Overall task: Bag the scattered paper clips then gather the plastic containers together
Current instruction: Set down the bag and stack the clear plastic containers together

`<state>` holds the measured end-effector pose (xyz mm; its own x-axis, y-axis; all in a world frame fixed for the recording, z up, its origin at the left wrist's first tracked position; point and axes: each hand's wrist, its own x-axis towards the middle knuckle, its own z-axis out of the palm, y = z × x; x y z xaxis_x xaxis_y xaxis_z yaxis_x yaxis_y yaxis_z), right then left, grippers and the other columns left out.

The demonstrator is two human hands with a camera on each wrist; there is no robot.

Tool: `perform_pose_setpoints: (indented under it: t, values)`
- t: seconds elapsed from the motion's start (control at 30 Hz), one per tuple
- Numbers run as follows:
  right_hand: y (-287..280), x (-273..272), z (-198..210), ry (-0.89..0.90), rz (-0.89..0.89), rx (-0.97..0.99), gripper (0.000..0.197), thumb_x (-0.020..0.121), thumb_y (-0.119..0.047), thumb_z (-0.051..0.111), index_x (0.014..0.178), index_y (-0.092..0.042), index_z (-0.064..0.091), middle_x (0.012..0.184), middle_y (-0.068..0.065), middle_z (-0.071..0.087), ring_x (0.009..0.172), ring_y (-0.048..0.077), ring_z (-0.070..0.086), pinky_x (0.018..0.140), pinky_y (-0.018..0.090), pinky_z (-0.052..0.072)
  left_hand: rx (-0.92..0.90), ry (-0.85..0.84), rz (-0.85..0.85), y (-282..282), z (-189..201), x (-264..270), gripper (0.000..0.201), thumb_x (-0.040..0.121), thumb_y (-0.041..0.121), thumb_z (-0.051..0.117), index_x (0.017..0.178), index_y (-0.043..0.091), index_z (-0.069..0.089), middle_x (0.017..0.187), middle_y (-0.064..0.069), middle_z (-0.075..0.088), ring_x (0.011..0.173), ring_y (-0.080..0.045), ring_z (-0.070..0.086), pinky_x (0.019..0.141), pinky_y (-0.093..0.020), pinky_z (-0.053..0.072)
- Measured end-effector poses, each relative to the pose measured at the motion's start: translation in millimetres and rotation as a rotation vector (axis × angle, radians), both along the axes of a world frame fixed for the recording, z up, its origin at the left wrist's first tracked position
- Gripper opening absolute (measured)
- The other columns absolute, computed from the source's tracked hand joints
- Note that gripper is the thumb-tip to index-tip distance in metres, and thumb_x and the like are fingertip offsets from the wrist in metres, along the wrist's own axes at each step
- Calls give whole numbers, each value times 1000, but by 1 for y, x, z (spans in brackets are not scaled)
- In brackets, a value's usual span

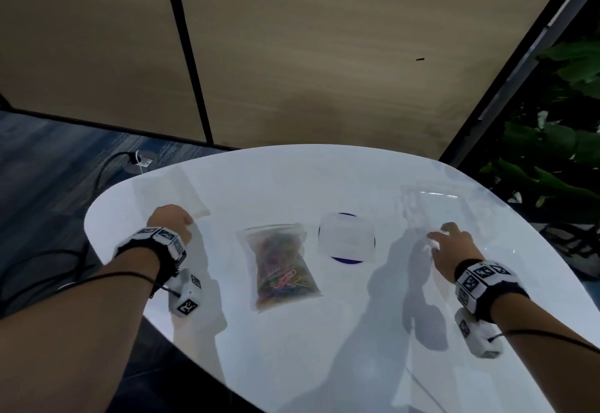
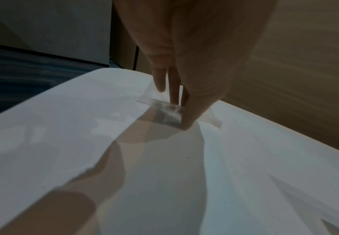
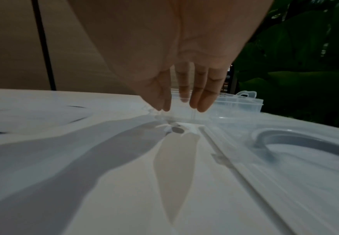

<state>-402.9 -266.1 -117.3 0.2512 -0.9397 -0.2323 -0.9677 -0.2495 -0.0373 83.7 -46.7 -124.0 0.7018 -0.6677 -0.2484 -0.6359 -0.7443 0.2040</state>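
glossy white rounded desk (image 1: 292, 364) with soft shadows and reflections, tan wood-grain wall panels (image 1: 324, 55) split by a black vertical strip (image 1: 186, 52), blue carpet floor (image 1: 48, 159) at left, black cable (image 1: 104, 172) on floor, dark green leafy plant (image 1: 552, 153) at right, dim lighting

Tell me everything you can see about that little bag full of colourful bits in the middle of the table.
The bag is a clear plastic zip pouch, lying flat on the white table, its sealing strip at the far end. It bulges with a tangle of multicoloured paper clips. Whether the strip is pressed closed cannot be told. Neither hand touches it; it lies between the two, with a clear square container just to its right.
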Motion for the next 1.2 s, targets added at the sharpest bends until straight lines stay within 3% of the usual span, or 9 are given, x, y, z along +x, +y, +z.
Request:
perform_pose_setpoints:
  t: [0.17, 0.3, 0.5, 0.67, 0.73, 0.83, 0.93, 1.03, 1.2]
  values:
    - [22, 28, 6, -57, 185, 54, 32, 95, -14, 47, 121, -23, 63, 129, 10, 49, 114, 30, 49, 94, 39, 45, -38, 23, 56, 11, 7, -13, 25, 78, -1, 64, 92, 16, 75, 110, -11, 71, 104, -31, 65, 92, -35, 55]
    - [67, 51, 14, -91, 417, 146, 29, 98, -21, 48, 120, -23, 66, 123, 4, 51, 111, 24, 52, 92, 29, 43, -169, 57, 87, 7, 34, -29, 36, 79, 2, 62, 112, 14, 57, 104, -17, 68, 102, -37, 62, 85, -38, 51]
    - [129, 64, 31, -267, 569, 371, 29, 96, -24, 52, 123, -24, 64, 121, 4, 54, 105, 20, 57, 93, 26, 40, -417, 1, -168, -37, 91, -97, 32, 85, 6, 57, 110, 14, 76, 102, -20, 63, 100, -38, 61, 88, -37, 48]
    - [95, 22, 59, -491, 319, 223, 25, 87, -13, 55, 92, -28, 74, 94, -3, 70, 76, 13, 61, 77, 20, 46, -519, 174, -648, -60, 96, -206, 17, 88, 11, 63, 92, 20, 76, 101, -4, 68, 94, -21, 64, 89, -32, 50]
    - [68, -9, 59, -476, 161, 96, 26, 86, -12, 55, 89, -30, 74, 95, -3, 71, 84, 17, 65, 79, 22, 48, -389, 269, -813, -66, 81, -239, 15, 92, 16, 60, 101, 20, 72, 104, -1, 73, 97, -23, 68, 89, -33, 52]
    - [36, -63, 40, -264, -72, 49, 31, 89, -20, 56, 119, -27, 63, 126, 7, 56, 115, 27, 55, 92, 31, 46, -191, 314, -967, -75, 60, -270, 20, 99, 25, 49, 112, 23, 64, 102, 1, 73, 91, -23, 67, 85, -32, 51]
    - [26, -107, 15, 8, -279, 90, 74, 81, -47, 66, 144, -29, 31, 149, 9, 26, 132, 35, 34, 103, 46, 41, -102, 357, -1004, -87, 51, -285, 22, 101, 27, 43, 110, 29, 64, 87, 4, 68, 78, -18, 59, 78, -29, 48]
    - [21, -135, -5, 33, -442, 107, 113, 62, -71, 70, 150, -30, 11, 157, 12, 9, 140, 41, 18, 109, 56, 30, -47, 402, -992, -99, 44, -296, 25, 100, 24, 43, 109, 32, 66, 95, 4, 75, 85, -15, 62, 77, -26, 47]
    - [11, -149, -9, -62, -532, 203, 128, 43, -79, 73, 146, -24, 22, 138, 14, 38, 128, 40, 42, 103, 51, 40, -17, 271, -890, -118, 22, -303, 35, 95, 29, 57, 129, 31, 59, 125, 0, 66, 111, -19, 62, 97, -32, 48]
